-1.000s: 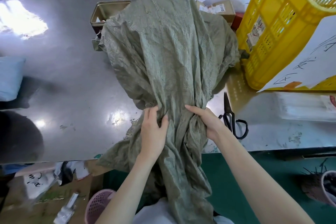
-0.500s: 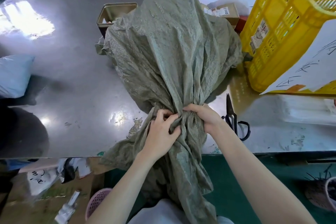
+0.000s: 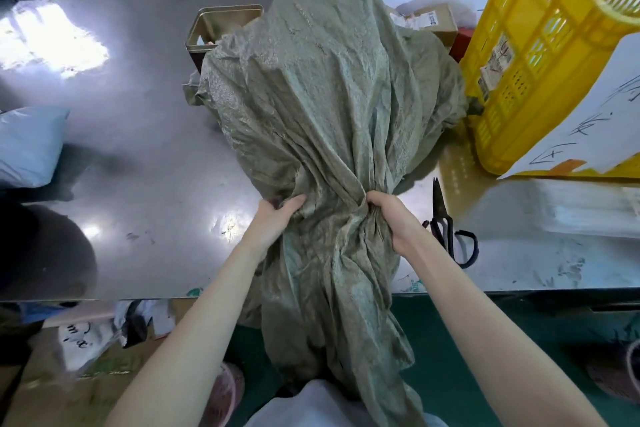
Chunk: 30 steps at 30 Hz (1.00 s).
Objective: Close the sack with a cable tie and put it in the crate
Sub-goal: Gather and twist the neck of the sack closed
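A bulky grey-green woven sack [image 3: 332, 94] lies on the steel table [image 3: 131, 163], its open end drawn toward me and hanging over the near edge. My right hand [image 3: 391, 218] is closed around the gathered neck from the right. My left hand [image 3: 277, 215] grips a fold of loose fabric on the neck's left side, a little apart from the bunch. The yellow plastic crate [image 3: 540, 45] stands at the right, touching the sack. A bundle of pale strips [image 3: 588, 208], possibly cable ties, lies in clear wrap at the right; I cannot tell for sure.
Black scissors [image 3: 446, 225] lie just right of my right hand. A metal tin [image 3: 221, 24] and cardboard boxes [image 3: 433, 21] sit behind the sack. A white sheet with writing [image 3: 595, 121] leans on the crate. A blue pillow-like bag [image 3: 27, 146] is at the left edge.
My left hand has shifted left from the bunched neck and taken hold of a loose fold. My right hand stays closed on the neck.
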Each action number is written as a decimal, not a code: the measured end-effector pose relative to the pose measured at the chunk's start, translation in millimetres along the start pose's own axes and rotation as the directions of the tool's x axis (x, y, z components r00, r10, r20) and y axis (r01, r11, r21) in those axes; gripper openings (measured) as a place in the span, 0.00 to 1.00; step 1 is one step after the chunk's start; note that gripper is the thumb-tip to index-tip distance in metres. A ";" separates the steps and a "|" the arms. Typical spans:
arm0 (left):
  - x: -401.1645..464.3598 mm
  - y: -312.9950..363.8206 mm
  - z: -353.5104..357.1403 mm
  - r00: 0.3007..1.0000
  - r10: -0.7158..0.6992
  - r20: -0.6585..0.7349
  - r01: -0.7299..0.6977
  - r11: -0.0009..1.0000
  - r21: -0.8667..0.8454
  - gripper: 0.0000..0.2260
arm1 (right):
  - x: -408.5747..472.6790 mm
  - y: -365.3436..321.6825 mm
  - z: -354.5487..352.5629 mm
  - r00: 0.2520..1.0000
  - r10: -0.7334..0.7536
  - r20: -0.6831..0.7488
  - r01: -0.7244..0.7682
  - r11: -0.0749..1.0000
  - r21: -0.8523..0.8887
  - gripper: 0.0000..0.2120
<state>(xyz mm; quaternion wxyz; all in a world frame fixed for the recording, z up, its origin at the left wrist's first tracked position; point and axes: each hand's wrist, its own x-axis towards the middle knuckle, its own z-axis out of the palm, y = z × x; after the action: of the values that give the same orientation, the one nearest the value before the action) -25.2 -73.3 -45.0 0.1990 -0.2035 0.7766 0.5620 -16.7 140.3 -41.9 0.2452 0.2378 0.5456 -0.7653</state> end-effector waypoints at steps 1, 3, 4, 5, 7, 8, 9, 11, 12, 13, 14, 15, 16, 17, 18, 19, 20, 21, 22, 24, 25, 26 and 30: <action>-2.0 1.0 0.0 0.993 -0.061 0.105 0.064 0.998 -0.025 0.43 | 0.7 1.0 -0.6 0.999 0.000 0.042 0.001 1.000 -0.002 0.17; -9.5 0.3 4.3 0.971 -0.088 0.223 0.084 0.996 0.027 0.38 | -0.2 -0.3 -2.6 0.994 0.000 0.106 0.009 0.996 -0.088 0.31; -12.5 -0.8 8.1 0.969 -0.051 0.240 0.045 0.999 0.028 0.31 | -0.6 -1.7 -4.3 0.992 0.003 0.126 0.017 0.988 -0.152 0.36; -17.1 -1.6 12.1 0.972 0.007 0.233 -0.005 1.000 -0.008 0.26 | -0.3 -2.3 -5.9 0.991 0.007 0.131 0.020 0.979 -0.202 0.38; -31.9 -0.5 19.7 0.966 0.171 0.193 -0.170 0.985 -0.022 0.24 | 0.9 -2.6 -6.6 0.993 0.003 0.121 0.023 0.977 -0.214 0.32; -40.0 0.4 23.4 0.951 0.250 0.183 -0.258 0.966 0.022 0.25 | 1.6 -2.5 -5.7 0.994 -0.006 0.111 0.027 0.982 -0.189 0.25; -46.5 0.2 27.7 0.934 0.312 0.173 -0.331 0.940 0.089 0.25 | 2.7 -2.3 -4.2 0.994 -0.009 0.105 0.025 0.988 -0.155 0.20; -57.1 -2.3 37.0 0.911 0.388 0.142 -0.412 0.881 0.233 0.22 | 6.2 -0.4 -1.4 0.994 0.005 0.109 0.005 0.995 -0.098 0.17; -61.1 -4.0 41.5 0.901 0.415 0.129 -0.434 0.848 0.303 0.20 | 7.7 0.0 -0.1 0.993 0.015 0.117 -0.006 0.997 -0.075 0.17; -65.4 -6.3 46.7 0.893 0.434 0.119 -0.445 0.813 0.375 0.18 | 9.4 0.2 1.2 0.992 0.017 0.124 -0.010 0.998 -0.056 0.17; -68.9 -10.5 52.5 0.889 0.443 0.116 -0.446 0.779 0.441 0.15 | 10.8 -0.4 2.2 0.992 0.011 0.122 -0.006 0.999 -0.047 0.17; -72.3 -15.3 58.0 0.884 0.454 0.114 -0.447 0.745 0.495 0.14 | 11.7 -1.1 3.9 0.994 -0.002 0.110 0.007 0.999 -0.044 0.17; -75.7 -20.6 63.6 0.877 0.468 0.113 -0.451 0.717 0.531 0.14 | 11.7 -2.3 6.0 0.995 -0.018 0.096 0.022 0.999 -0.043 0.16; -78.7 -27.1 68.0 0.863 0.493 0.113 -0.469 0.695 0.545 0.15 | 11.3 -2.8 8.4 0.996 -0.033 0.084 0.036 0.999 -0.041 0.15; -82.7 -32.5 71.4 0.843 0.524 0.118 -0.498 0.680 0.539 0.18 | 11.3 -2.8 10.3 0.996 -0.042 0.074 0.044 0.999 -0.031 0.15; -86.7 -36.8 74.0 0.828 0.547 0.121 -0.521 0.673 0.525 0.20 | 11.4 -2.3 12.0 0.997 -0.043 0.069 0.044 0.999 -0.020 0.15; -90.7 -40.4 75.9 0.819 0.562 0.113 -0.532 0.671 0.517 0.22 | 11.0 -1.2 13.2 0.996 -0.037 0.076 0.038 0.999 -0.009 0.15; -93.0 -44.1 77.5 0.820 0.564 0.102 -0.528 0.674 0.517 0.24 | 10.1 -0.5 14.1 0.995 -0.027 0.100 0.028 0.999 -0.015 0.14; -95.9 -46.3 78.7 0.828 0.554 0.091 -0.512 0.680 0.525 0.24 | 8.9 -0.3 15.3 0.992 -0.012 0.127 0.018 0.999 -0.045 0.15; -99.1 -47.2 80.6 0.837 0.542 0.074 -0.479 0.661 0.578 0.21 | 5.8 -1.7 16.6 0.982 0.018 0.185 0.012 0.988 -0.156 0.20; -99.6 -46.9 81.3 0.831 0.552 0.073 -0.471 0.627 0.620 0.20 | 6.3 -2.2 16.8 0.978 0.041 0.205 0.005 0.976 -0.219 0.23; -99.7 -45.8 81.8 0.823 0.562 0.080 -0.468 0.591 0.657 0.21 | 7.8 -3.4 16.4 0.974 0.065 0.216 -0.003 0.961 -0.277 0.24; -96.8 -45.2 84.8 0.778 0.619 0.107 -0.482 0.477 0.735 0.19 | 16.3 -8.4 19.3 0.990 0.088 0.112 -0.028 0.891 -0.453 0.27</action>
<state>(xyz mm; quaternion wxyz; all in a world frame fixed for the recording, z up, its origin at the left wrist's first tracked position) 87.2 3.6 -53.3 0.0027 0.1062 0.9700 0.2185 -36.4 122.4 -40.5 0.3514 0.1404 0.6836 -0.6242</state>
